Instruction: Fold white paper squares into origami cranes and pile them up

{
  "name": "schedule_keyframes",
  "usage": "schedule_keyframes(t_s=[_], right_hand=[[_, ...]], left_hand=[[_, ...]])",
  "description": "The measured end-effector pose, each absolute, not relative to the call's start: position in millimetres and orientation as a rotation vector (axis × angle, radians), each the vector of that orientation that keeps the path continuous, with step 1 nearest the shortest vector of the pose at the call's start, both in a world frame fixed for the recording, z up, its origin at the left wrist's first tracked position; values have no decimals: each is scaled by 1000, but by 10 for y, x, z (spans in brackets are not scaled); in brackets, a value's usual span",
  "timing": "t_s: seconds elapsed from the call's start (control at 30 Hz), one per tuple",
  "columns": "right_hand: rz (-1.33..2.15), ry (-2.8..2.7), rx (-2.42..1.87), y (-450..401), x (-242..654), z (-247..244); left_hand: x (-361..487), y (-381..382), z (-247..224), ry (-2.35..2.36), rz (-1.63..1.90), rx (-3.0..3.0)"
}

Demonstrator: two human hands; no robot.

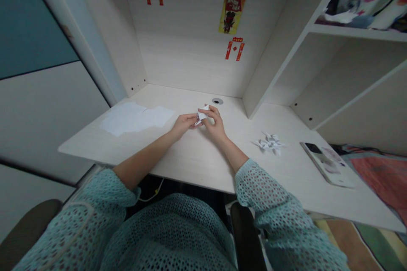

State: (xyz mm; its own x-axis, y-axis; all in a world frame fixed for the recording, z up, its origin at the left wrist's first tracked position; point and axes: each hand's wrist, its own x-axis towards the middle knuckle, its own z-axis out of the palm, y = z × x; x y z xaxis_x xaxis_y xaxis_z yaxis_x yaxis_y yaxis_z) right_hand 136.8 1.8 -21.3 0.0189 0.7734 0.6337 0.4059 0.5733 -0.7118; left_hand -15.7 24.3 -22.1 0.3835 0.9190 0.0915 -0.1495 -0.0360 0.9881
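Observation:
A small folded piece of white paper [203,113] is held between both hands above the middle of the desk. My left hand [185,125] grips its left lower side, the fingers pressed together. On the other side, my right hand [215,123] pinches the paper with thumb and fingers. Parts of the folds are hidden behind the fingers. Several folded white paper cranes [270,144] lie clustered on the desk to the right of my right hand. To the left of my hands, white paper sheets [133,118] are spread and overlap one another.
The pale desk [197,156] has a back panel with red and yellow stickers. A round cable hole [217,101] sits behind my hands. A phone-like device [327,164] lies at the right, near a red cloth [378,173]. An upright divider [270,59] stands behind the cranes.

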Motion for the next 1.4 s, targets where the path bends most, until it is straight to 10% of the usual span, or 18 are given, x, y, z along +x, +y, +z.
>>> schedule_keyframes(t_s=[1.4], right_hand=[[1183, -1023, -998, 143, 1368, -323]], left_hand=[[-181, 289, -220, 959, 1258, 1558]])
